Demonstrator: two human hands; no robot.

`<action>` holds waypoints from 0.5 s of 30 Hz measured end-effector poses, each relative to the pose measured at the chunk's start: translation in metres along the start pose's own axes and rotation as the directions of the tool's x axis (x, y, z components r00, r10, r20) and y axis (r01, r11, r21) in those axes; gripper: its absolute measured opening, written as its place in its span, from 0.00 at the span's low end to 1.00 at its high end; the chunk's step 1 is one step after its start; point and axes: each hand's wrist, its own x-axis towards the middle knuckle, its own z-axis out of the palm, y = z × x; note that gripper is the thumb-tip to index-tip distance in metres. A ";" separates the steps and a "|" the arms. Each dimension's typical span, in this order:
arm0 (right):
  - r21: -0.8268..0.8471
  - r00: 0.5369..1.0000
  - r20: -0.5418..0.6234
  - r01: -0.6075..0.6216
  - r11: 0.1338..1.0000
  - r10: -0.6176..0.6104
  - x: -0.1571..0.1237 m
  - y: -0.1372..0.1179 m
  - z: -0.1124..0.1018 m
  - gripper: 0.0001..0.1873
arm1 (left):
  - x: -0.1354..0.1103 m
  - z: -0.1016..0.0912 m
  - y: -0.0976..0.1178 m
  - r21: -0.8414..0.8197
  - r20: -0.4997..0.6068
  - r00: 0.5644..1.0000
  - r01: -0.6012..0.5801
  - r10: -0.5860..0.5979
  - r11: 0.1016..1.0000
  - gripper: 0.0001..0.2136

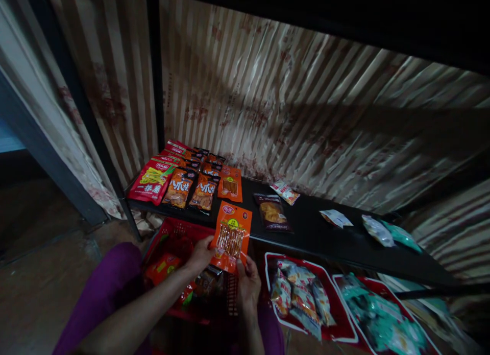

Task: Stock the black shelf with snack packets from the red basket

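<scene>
While it hangs at lower centre of frame, packet: flat orange plastic snack packet (231,236), clear window showing pale sticks, round yellow label above.
Axis: long side near upright, top leaning slightly toward upper right, overlapping the long black shelf (317,232) front edge.
Left hand (201,254): pinching its lower left edge.
Right hand (248,283): gripping its bottom right corner.
Hidden: bottom edge behind fingers; print too dim to read.

head camera, looking down, shelf (344,242) near

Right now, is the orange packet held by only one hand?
No, the left hand and right hand both grip the orange packet.
</scene>
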 end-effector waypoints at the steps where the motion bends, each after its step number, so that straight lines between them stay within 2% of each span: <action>1: -0.001 1.000 0.011 0.010 1.000 -0.010 0.008 -0.004 0.002 0.24 | 0.009 0.003 0.001 0.022 -0.027 0.999 -0.021 0.022 1.000 0.16; 5: 0.002 0.997 0.024 0.078 0.997 -0.078 0.055 -0.025 0.021 0.24 | 0.051 0.019 0.018 0.173 -0.134 0.978 -0.138 0.162 0.975 0.24; 7: 0.038 0.993 0.007 0.118 0.992 -0.118 0.083 -0.035 0.034 0.25 | 0.072 0.027 0.032 0.313 -0.164 0.947 -0.215 0.275 0.925 0.26; 9: 0.070 0.985 -0.001 0.172 0.983 -0.173 0.112 -0.046 0.050 0.24 | 0.091 0.035 0.047 0.452 -0.150 0.907 -0.291 0.393 0.843 0.27; 12: 0.059 0.972 -0.010 0.236 0.970 -0.235 0.151 -0.056 0.072 0.24 | 0.117 0.043 0.064 0.612 -0.116 0.877 -0.306 0.466 0.729 0.24; 15: -0.016 0.961 0.004 0.275 0.961 -0.275 0.180 -0.059 0.090 0.25 | 0.136 0.048 0.071 0.670 -0.124 0.864 -0.291 0.489 0.683 0.20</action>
